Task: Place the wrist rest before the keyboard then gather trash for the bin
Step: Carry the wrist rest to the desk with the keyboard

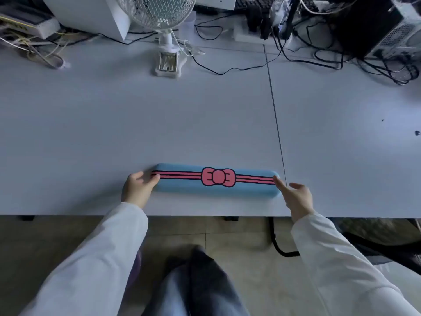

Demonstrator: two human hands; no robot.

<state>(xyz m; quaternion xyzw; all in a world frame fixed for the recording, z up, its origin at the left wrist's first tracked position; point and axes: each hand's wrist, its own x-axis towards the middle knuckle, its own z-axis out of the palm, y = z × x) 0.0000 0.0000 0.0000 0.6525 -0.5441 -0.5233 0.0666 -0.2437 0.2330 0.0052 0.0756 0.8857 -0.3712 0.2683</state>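
A long blue wrist rest with pink stripes and a pink bow lies flat on the white desk, close to the front edge. My left hand grips its left end, thumb on top and fingers curled around the end. My right hand is at the right end, with the forefinger tip touching the rest and the other fingers spread apart. A black keyboard lies far back on the desk, partly hidden by cables. No trash or bin is in view.
A white clip fan stands at the back centre, a white box to its left. Black cables and a computer tower crowd the back right. A seam splits the desk. A chair stands at the lower right.
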